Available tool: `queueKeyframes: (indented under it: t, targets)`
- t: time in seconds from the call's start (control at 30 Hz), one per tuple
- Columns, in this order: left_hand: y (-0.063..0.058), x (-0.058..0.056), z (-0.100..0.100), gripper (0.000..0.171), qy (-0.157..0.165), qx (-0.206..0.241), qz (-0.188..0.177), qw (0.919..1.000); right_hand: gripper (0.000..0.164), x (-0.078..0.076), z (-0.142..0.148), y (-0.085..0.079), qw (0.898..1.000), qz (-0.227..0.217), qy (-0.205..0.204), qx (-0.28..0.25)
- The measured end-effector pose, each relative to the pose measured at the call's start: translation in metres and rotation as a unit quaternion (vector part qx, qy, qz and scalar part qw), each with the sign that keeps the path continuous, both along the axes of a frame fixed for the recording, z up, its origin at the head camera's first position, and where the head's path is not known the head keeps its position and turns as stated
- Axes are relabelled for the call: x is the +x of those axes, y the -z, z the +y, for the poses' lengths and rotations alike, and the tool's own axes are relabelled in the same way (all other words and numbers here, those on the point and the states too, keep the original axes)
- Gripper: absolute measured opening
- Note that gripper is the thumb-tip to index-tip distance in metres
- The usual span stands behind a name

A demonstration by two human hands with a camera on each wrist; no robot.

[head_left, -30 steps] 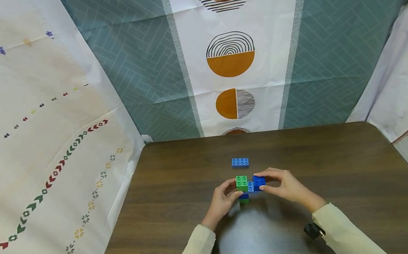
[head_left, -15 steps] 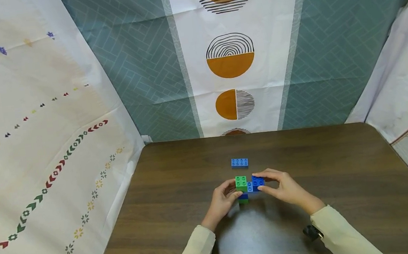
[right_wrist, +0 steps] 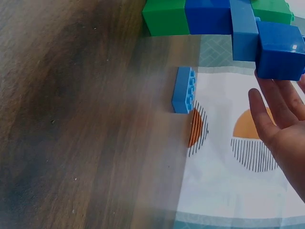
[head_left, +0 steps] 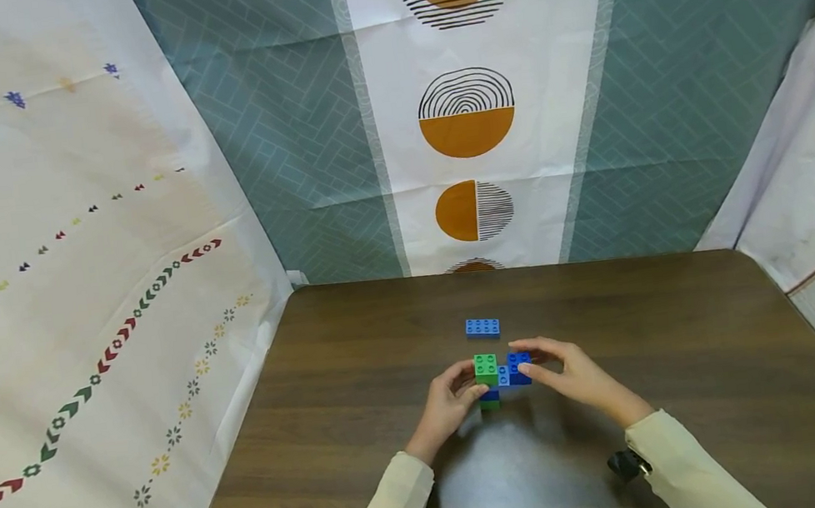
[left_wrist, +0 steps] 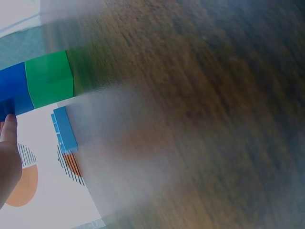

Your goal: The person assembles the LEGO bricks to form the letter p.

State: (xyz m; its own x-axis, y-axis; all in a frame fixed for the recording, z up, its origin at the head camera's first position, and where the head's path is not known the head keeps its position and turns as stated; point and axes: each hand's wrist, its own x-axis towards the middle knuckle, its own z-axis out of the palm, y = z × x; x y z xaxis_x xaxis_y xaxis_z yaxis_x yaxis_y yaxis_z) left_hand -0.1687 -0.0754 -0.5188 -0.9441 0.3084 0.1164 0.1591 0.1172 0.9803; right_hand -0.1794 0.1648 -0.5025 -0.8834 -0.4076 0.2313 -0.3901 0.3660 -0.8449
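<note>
Thumb and forefinger of the right hand (head_left: 575,373) have shifted slightly upward about the dark blue brick (head_left: 518,357); whether they pinch it, I cannot tell. Left hand (head_left: 446,407) clamps the green-topped stack (head_left: 485,363), lower centre; the loose blue eight-stud brick (head_left: 482,328) lies above it in frame, long axis sideways, nearer the right fingertips.

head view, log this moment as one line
left grip: pinching green-and-blue plastic block stack; right grip: at square dark-blue plastic block on its right; light-blue rectangular plastic block: apart, on brown wooden table
</note>
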Motion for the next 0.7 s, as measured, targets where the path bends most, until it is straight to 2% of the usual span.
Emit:
queueKeyframes:
  t: [0.3, 0.53, 0.7]
  targets:
    - [0.002, -0.001, 0.000, 0.034, 0.004, 0.010, 0.002, 0.9999, 0.032, -0.021, 0.002, -0.002, 0.997, -0.019, 0.005, -0.070]
    - [0.004, -0.001, 0.000, 0.034, 0.003, 0.011, 0.013, 0.9998, 0.036, -0.040, -0.003, -0.009, 0.997, -0.012, 0.036, -0.069]
    - [0.004, -0.001, 0.001, 0.034, 0.000, 0.018, 0.001, 0.9998, 0.039, -0.048, -0.009, -0.013, 0.996, -0.022, 0.046, -0.072]
